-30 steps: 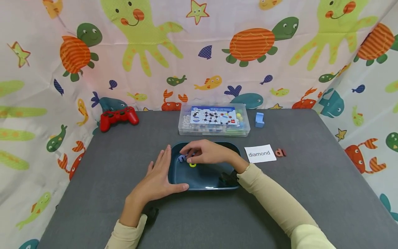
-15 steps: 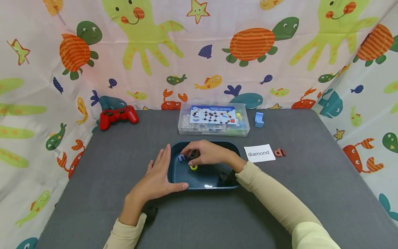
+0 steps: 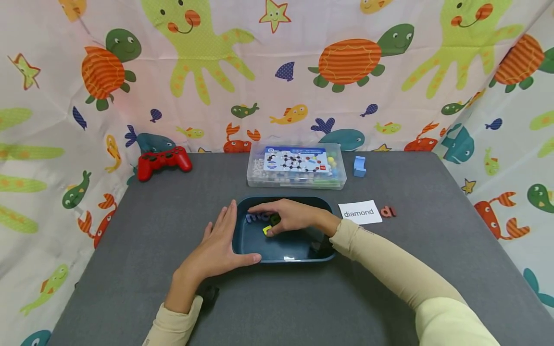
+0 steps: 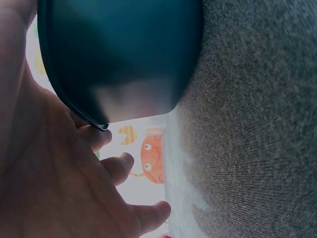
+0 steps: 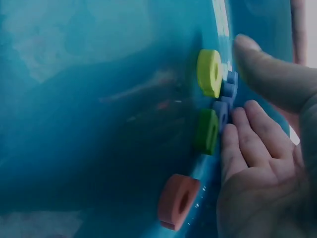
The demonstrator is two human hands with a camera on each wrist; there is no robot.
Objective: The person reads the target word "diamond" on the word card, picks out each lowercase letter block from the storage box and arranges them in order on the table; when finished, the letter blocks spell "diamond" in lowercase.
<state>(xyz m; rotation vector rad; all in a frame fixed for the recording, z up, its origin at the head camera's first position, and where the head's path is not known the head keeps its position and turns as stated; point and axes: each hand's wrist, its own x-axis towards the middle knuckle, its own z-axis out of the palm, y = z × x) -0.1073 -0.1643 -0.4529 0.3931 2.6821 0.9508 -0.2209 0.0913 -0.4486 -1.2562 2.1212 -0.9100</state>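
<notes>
My right hand reaches into the dark blue tray, fingers extended over the letters near its far side. The thumb tip is right by a yellow letter. A purple letter m and a green letter lie close to the fingers. In the right wrist view, thumb and fingers are apart above the yellow letter, the green letter and a reddish ring-shaped letter. My left hand rests against the tray's left side, fingers straight and thumb along the front corner.
Right of the tray lies a white card reading "diamond", with red letters d and i beside it. Behind stand a clear plastic case and a small blue block. A red game controller lies at the back left.
My right hand's fingers have straightened, uncovering more of the purple and green letters. The yellow letter has turned and shifted slightly. The left hand has stayed at the tray.
</notes>
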